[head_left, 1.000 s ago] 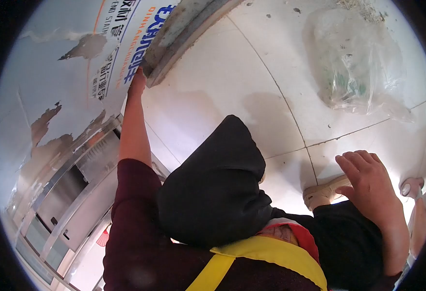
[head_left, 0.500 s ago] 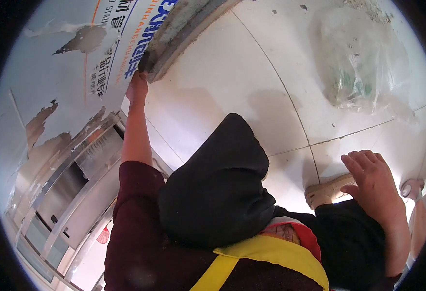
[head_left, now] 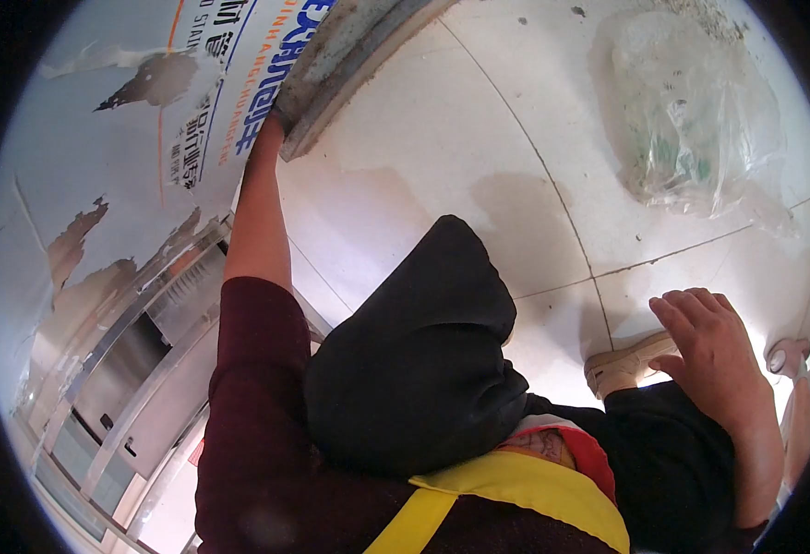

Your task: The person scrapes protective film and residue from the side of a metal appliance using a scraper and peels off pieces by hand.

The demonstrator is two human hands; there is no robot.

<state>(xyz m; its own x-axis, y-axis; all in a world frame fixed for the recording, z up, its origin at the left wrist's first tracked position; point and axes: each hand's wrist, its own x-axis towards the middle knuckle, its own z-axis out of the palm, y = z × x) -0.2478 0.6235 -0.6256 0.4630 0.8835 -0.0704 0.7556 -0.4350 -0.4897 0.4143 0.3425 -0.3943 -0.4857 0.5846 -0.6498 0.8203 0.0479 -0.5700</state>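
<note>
My left arm reaches up along the edge of a white printed panel (head_left: 174, 111) with torn film. Of my left hand (head_left: 270, 138), only the wrist end shows; its fingers are hidden behind the panel edge, beside a grimy grey metal ledge (head_left: 331, 78). Whatever it touches or holds in there is out of sight. My right hand (head_left: 708, 346) hangs over my bent right leg, fingers extended and thumb apart, with nothing in it.
A clear plastic bag (head_left: 691, 129) with greenish contents lies on the white tiled floor (head_left: 423, 148). A metal frame with rails (head_left: 114, 369) stands at the left. My beige shoe (head_left: 626, 360) is below my right hand. Part of a pinkish shoe (head_left: 786, 356) shows at the right edge.
My left hand has gone further in behind the panel edge, and the dark thing seen at its fingers is now hidden. My right hand has stayed in place.
</note>
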